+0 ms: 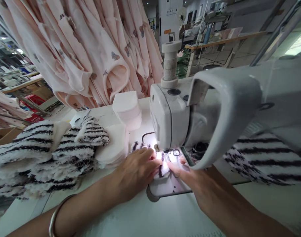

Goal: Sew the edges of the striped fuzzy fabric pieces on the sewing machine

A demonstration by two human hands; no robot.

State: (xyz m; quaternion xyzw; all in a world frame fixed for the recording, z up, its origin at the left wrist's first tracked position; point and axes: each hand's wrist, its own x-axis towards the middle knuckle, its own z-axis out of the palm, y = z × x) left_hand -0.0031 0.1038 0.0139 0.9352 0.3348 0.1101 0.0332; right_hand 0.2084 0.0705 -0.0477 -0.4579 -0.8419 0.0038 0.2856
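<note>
The **left hand** (135, 173) and **right hand** (186, 176) meet at the foot of a white-and-grey industrial sewing machine (170, 115), working in a tight space. The machine's heavy curved arm rises just beyond the right hand, and its head stands directly ahead of both hands. The white tabletop (137, 215) runs beneath both forearms to the bottom of the view, giving them room on the near side. A thin silver bangle (55, 219) circles the left wrist.

A small, fluffy white fabric piece with black stripes (162, 169) lies between the hands, right by the presser foot and partly under the left fingers. Its edges look soft and bunched, and its exact outline is hidden. Left fingers lie flat across its top, while the right forefinger presses beside it, near the lit needle area. Neither hand closes around the piece; both press it down with open fingers.

Just left of the hands, a stack of white padded rounds (112, 146) touches a larger heap of striped fluffy pieces (48, 154). A block of pale foam-like pads (127, 110) sits behind the stack, beside the machine head. More striped fabric (266, 159) lies to the right, beyond the machine arm. Pale pink printed garments (91, 49) hang behind the table.
</note>
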